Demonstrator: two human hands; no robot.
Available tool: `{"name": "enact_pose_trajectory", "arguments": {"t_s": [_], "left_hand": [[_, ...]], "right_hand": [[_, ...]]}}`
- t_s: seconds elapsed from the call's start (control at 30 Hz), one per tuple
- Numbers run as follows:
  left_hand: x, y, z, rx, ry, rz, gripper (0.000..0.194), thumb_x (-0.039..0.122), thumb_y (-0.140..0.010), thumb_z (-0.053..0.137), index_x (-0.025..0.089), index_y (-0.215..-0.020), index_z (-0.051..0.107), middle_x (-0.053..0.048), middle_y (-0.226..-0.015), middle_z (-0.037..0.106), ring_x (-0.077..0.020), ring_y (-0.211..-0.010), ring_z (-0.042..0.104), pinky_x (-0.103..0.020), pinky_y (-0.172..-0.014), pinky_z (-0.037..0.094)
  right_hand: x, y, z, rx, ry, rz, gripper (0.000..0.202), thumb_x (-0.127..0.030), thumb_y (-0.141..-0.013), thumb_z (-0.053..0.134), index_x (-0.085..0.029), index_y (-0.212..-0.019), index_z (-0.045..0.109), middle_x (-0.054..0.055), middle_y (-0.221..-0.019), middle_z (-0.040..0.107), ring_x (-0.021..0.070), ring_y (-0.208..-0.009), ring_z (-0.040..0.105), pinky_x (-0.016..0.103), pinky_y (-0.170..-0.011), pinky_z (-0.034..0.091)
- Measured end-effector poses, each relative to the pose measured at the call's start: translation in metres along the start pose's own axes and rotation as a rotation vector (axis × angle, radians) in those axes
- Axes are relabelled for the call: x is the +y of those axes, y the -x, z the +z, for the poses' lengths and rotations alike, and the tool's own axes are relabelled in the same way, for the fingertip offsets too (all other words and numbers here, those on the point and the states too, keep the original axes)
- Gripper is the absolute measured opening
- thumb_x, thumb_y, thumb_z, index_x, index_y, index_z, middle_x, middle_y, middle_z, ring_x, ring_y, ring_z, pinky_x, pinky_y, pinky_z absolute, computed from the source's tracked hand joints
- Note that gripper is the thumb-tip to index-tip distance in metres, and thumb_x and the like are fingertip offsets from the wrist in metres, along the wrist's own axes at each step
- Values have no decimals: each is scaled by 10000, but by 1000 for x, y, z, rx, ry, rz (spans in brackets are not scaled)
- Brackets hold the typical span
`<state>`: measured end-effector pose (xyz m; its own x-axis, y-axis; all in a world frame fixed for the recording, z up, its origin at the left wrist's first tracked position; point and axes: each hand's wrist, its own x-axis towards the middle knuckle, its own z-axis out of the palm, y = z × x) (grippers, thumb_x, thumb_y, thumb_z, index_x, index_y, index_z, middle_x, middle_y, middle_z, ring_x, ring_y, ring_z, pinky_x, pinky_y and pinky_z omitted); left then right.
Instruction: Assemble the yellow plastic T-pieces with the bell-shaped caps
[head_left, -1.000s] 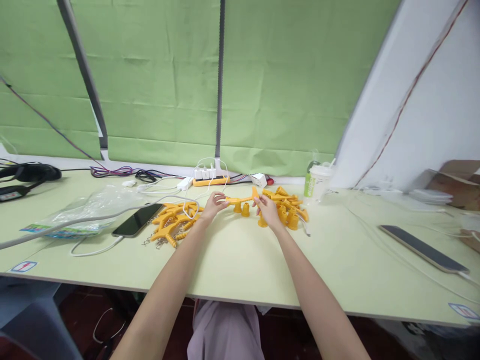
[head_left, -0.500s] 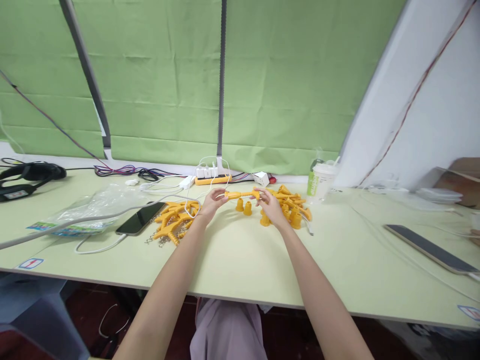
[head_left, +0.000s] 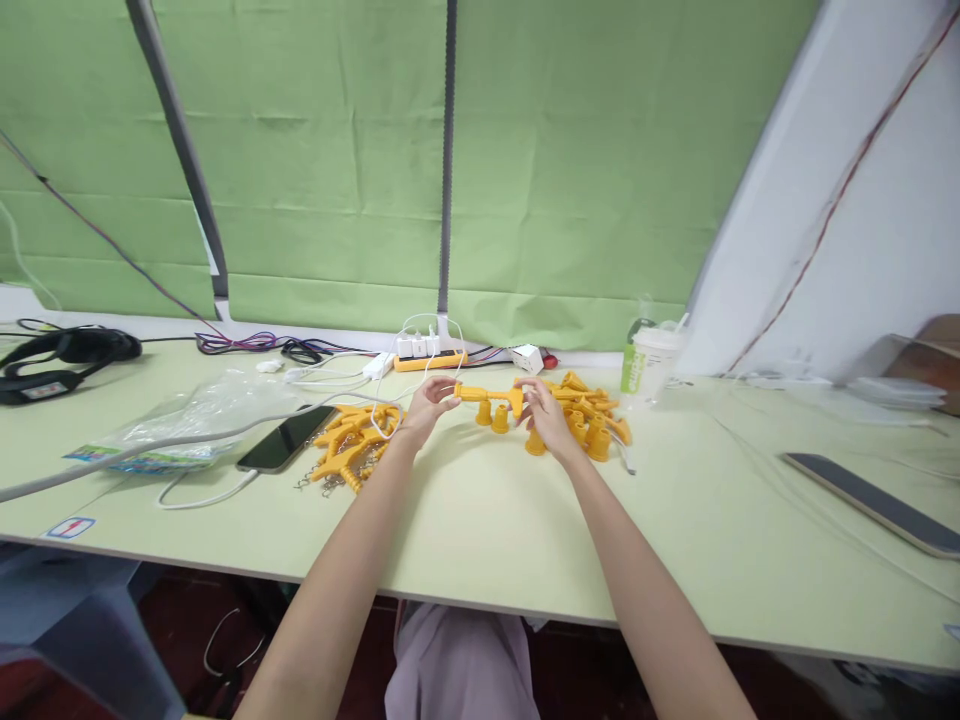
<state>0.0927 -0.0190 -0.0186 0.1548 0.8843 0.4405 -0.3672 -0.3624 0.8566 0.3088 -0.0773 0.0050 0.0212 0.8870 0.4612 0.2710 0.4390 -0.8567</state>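
Head view: near the middle of the frame, a yellow plastic piece (head_left: 487, 396), a ridged rod with a flared end, lies level between the two hands above the pale, smooth table (head_left: 495, 540). Fingers of the left hand (head_left: 430, 405) are nearly closed, pinching its left end; those of the right hand (head_left: 545, 415) are half curled at the flared end, though whether they grip or only touch it cannot be told. Small round yellow cups (head_left: 499, 418) with wide rims stand just beyond and below it. More glossy parts form a right pile (head_left: 585, 405), while a left pile (head_left: 349, 440) has forked shapes, ribbed ends and small metal hooks, beside a dark glass phone (head_left: 289, 438) and a crinkled clear bag (head_left: 210, 410). Right of centre, a white lidded cup (head_left: 654, 368) is near a green label (head_left: 632, 370) whose pale, sideways lettering is too blurred to read. At lower left, a sticker (head_left: 71, 527) shows a red mark inside a blue border. Behind, an orange-edged power strip (head_left: 429, 361) lies below the creased green curtain (head_left: 300, 150).
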Motion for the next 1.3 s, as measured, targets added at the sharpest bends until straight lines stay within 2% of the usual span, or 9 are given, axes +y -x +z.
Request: {"name": "enact_pose_trajectory", "arguments": {"t_s": [0.13,0.3,0.43,0.57,0.7,0.93,1.07,1.17,1.3], "left_hand": [[0,-1,-3,16,5,21,406,257,-541,792,173,-869,568,-85,-1052,635,-212,-1011,576,-394,-914,415],[-1,-2,-2,-19,20,46,396,213,-526,793,180,-860,583,-66,-1026,640,-205,-1001,579,-393,-917,426],[1,0,1,-47,-25,25,455,173,-479,812,181,-895,627,-68,-1044,647,-222,-1062,560,-405,-971,404],[7,4,5,-50,-79,-69,479,309,-593,778,196,-1039,646,-86,-1185,606,-242,-1119,533,-419,-976,422],[11,6,6,-33,-120,-204,472,409,-635,745,153,-1023,666,-106,-1055,659,-232,-914,622,-471,-896,478],[11,4,3,-107,-83,-37,492,265,-529,817,191,-994,675,-92,-1218,604,-266,-1109,546,-436,-978,411],[16,6,5,-127,-81,-124,575,344,-626,763,218,-1162,600,-107,-1281,557,-255,-1153,527,-405,-966,409],[16,7,6,-53,-184,-206,561,404,-626,750,160,-1116,627,-133,-1165,627,-242,-1020,604,-406,-941,417],[17,6,6,-28,-223,-178,532,400,-582,776,157,-1042,664,-119,-1130,650,-238,-1003,606,-402,-951,402]], "right_hand": [[-1,-3,0,-20,-15,-36,394,-337,-688,605,-228,-1066,581,25,-833,658,155,-714,609,232,-519,445],[2,-5,0,61,-15,56,342,-484,-677,633,-168,-808,632,-9,-566,578,102,-455,462,239,-450,357],[4,-4,-2,102,56,78,441,-602,-699,578,-185,-562,538,-32,-456,469,88,-407,372,248,-445,300],[5,-5,-2,113,59,66,447,-613,-714,561,-190,-576,521,-38,-467,452,86,-416,355,243,-442,277],[6,-6,-1,127,37,72,437,-609,-702,576,-191,-587,522,-49,-455,419,83,-405,342,242,-428,272],[6,-5,-1,115,29,81,463,-625,-703,566,-197,-557,463,-49,-452,415,78,-395,352,235,-409,285],[4,-4,-2,119,11,73,453,-624,-713,560,-200,-583,466,-56,-458,400,77,-400,356,229,-413,296],[3,-4,-2,134,9,75,456,-630,-708,564,-200,-588,476,-56,-453,396,77,-397,360,227,-407,295],[4,-5,-2,130,-12,82,447,-619,-710,575,-196,-598,484,-58,-457,396,70,-396,354,217,-401,288]]}}
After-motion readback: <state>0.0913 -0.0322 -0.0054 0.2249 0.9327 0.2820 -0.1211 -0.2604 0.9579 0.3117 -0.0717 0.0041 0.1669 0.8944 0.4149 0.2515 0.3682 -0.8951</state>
